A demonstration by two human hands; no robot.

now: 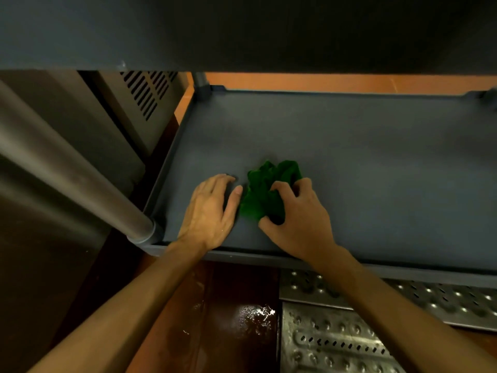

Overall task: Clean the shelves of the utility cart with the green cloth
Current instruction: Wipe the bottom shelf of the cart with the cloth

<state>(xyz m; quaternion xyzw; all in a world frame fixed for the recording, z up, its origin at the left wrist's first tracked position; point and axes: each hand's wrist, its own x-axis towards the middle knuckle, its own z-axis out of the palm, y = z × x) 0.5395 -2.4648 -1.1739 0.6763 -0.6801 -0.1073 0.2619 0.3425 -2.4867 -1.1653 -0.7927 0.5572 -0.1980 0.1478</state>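
Green cloth (271, 189), all scrunched up into a lumpy wad, is sitting on the lower shelf (376, 162) of the cart, in the left half and closer to the front edge than the back. My right hand (298, 211) is bunched around it from the right side, fingers curled into the folds and thumb tucked under the near edge, so the cloth pokes out past my knuckles toward the back and to the left.

My left hand (209, 208) is just flat on the shelf right beside it, fingers relaxed and a bit spread, holding nothing. The thumb tip is right next to the cloth's left edge, can't honestly tell if it's touching.

The shelf itself is smooth, matte grey-blue plastic with a low raised lip all around and rounded sockets at the corners. A dull metal post (67, 162) drops into the front-left corner socket. The upper shelf (242, 30) hangs overhead in the same grey. Beneath the front edge there's a shiny perforated metal grating (336, 340) with raised dimples, next to dark reddish, wet-looking floor tiles (242, 292).
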